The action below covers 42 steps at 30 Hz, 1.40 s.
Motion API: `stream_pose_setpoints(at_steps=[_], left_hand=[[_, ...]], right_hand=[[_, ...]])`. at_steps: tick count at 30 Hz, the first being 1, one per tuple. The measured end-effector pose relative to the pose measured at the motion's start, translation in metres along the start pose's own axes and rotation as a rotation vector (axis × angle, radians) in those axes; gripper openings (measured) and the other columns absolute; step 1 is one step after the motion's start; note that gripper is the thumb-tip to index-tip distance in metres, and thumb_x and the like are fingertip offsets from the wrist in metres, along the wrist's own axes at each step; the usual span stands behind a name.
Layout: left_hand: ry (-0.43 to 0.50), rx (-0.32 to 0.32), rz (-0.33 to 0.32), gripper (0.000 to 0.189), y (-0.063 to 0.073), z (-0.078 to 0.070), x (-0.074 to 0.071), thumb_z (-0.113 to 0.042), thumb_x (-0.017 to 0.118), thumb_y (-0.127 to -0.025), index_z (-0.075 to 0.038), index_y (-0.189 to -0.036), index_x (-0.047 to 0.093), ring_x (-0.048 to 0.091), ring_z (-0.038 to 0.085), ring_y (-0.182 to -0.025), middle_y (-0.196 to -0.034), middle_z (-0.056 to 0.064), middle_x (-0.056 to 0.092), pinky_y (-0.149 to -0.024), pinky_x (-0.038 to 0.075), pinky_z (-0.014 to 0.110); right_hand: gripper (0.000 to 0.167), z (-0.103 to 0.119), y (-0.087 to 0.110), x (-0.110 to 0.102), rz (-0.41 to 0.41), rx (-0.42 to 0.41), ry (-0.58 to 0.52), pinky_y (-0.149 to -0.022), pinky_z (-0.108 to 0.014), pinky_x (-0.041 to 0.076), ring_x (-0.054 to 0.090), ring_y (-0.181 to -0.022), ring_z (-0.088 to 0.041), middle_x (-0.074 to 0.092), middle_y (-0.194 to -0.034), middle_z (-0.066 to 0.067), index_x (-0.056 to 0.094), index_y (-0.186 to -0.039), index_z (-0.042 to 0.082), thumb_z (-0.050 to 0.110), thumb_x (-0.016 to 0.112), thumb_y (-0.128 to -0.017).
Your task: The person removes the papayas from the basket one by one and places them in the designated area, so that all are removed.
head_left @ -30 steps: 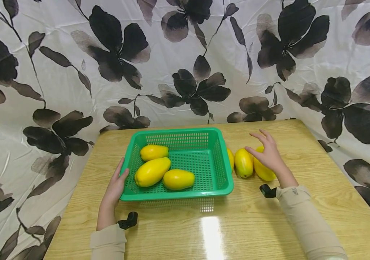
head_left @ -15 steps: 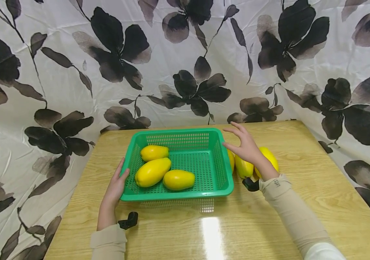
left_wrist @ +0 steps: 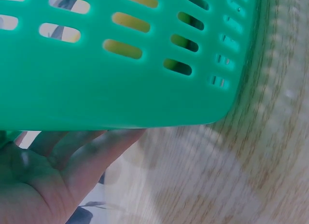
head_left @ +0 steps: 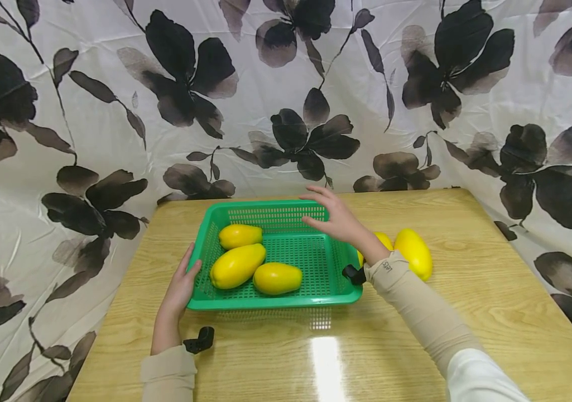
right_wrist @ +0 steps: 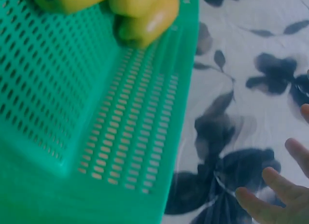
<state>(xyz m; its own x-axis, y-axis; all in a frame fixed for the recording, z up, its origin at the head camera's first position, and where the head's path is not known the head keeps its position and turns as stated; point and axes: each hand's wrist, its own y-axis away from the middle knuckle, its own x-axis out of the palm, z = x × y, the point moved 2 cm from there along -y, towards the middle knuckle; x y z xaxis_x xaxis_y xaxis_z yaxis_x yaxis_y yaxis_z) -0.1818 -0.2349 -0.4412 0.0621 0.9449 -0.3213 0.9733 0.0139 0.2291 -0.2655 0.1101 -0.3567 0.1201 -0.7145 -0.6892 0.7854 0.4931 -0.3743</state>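
A green perforated plastic basket (head_left: 275,302) stands on the table, with three yellow papayas inside: one at the back (head_left: 240,237), a large one in the middle (head_left: 238,266) and one nearer the front (head_left: 278,278). My left hand (head_left: 177,287) rests against its left side, fingers fairly straight; the left wrist view shows these fingers (left_wrist: 104,149) along the rim, their tips hidden behind it. Over the basket's right side my right hand (head_left: 337,219) hovers with spread fingers and holds nothing. In the right wrist view, its fingertips appear at the lower right, apart from the basket.
To the right of the basket lie more papayas, one fully visible (head_left: 413,254) and others partly hidden by the right wrist and basket. The wooden table (head_left: 265,357) ends at a floral cloth (head_left: 245,100) at the back. Small black cameras sit on both wrists.
My right hand has moved left, from above the papayas beside the basket to over the basket's right side. The left hand, basket and papayas stay put.
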Motion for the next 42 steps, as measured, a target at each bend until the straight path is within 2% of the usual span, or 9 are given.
stream_pose_setpoints(at_steps=[11, 16, 23, 31, 37, 42], left_hand=[[-0.011, 0.005, 0.002, 0.058, 0.005, -0.001, 0.003, -0.042, 0.029, -0.099, -0.032, -0.147, -0.002, -0.006, 0.033, -0.137, -0.153, 0.002, -0.007, -0.104, 0.004, 0.06], [-0.004, 0.011, -0.009, 0.058, 0.006, -0.001, 0.004, -0.04, 0.03, -0.099, -0.032, -0.147, -0.001, -0.005, 0.033, -0.137, -0.153, 0.003, -0.006, -0.104, 0.005, 0.061], [-0.003, 0.005, -0.014, 0.057, 0.008, 0.0, 0.006, -0.04, 0.03, -0.099, -0.035, -0.147, -0.001, -0.005, 0.031, -0.137, -0.153, 0.001, -0.005, -0.104, 0.004, 0.06], [0.005, 0.007, -0.019, 0.057, 0.013, 0.0, 0.007, -0.042, 0.03, -0.099, -0.036, -0.146, 0.0, -0.005, 0.032, -0.137, -0.153, 0.002, -0.005, -0.104, 0.006, 0.061], [0.001, 0.002, -0.033, 0.057, 0.017, 0.0, 0.007, -0.041, 0.03, -0.099, -0.031, -0.148, 0.001, -0.006, 0.031, -0.137, -0.153, 0.001, -0.005, -0.104, 0.004, 0.06], [0.004, -0.004, -0.036, 0.057, 0.019, 0.001, 0.008, -0.04, 0.031, -0.099, -0.034, -0.147, 0.001, -0.006, 0.03, -0.137, -0.153, 0.0, -0.004, -0.104, 0.004, 0.06]], right_hand=[[0.051, 0.013, -0.018, 0.039, 0.155, -0.063, 0.005, -0.103, -0.046, 0.029, 0.034, -0.128, -0.027, 0.037, -0.141, -0.01, 0.047, -0.133, 0.009, 0.024, 0.063, -0.087], [0.05, 0.015, -0.019, 0.053, 0.24, -0.091, 0.067, -0.104, -0.044, 0.029, 0.034, -0.129, -0.026, 0.039, -0.14, -0.011, 0.047, -0.133, 0.009, 0.026, 0.061, -0.088], [0.051, 0.012, -0.016, 0.071, 0.323, -0.13, 0.157, -0.104, -0.041, 0.029, 0.036, -0.127, -0.026, 0.042, -0.137, -0.011, 0.046, -0.134, 0.009, 0.027, 0.06, -0.088], [0.053, 0.007, -0.009, 0.086, 0.413, -0.1, 0.106, -0.103, -0.043, 0.03, 0.036, -0.127, -0.026, 0.042, -0.137, -0.011, 0.045, -0.134, 0.006, 0.028, 0.06, -0.089], [0.063, 0.009, -0.004, 0.096, 0.501, -0.094, 0.119, -0.102, -0.042, 0.031, 0.037, -0.127, -0.024, 0.041, -0.138, -0.009, 0.043, -0.136, 0.011, 0.045, 0.059, -0.086], [0.07, 0.011, 0.002, 0.104, 0.575, -0.101, 0.144, -0.101, -0.041, 0.034, 0.038, -0.126, -0.024, 0.04, -0.138, -0.008, 0.043, -0.136, 0.016, 0.052, 0.063, -0.08]])
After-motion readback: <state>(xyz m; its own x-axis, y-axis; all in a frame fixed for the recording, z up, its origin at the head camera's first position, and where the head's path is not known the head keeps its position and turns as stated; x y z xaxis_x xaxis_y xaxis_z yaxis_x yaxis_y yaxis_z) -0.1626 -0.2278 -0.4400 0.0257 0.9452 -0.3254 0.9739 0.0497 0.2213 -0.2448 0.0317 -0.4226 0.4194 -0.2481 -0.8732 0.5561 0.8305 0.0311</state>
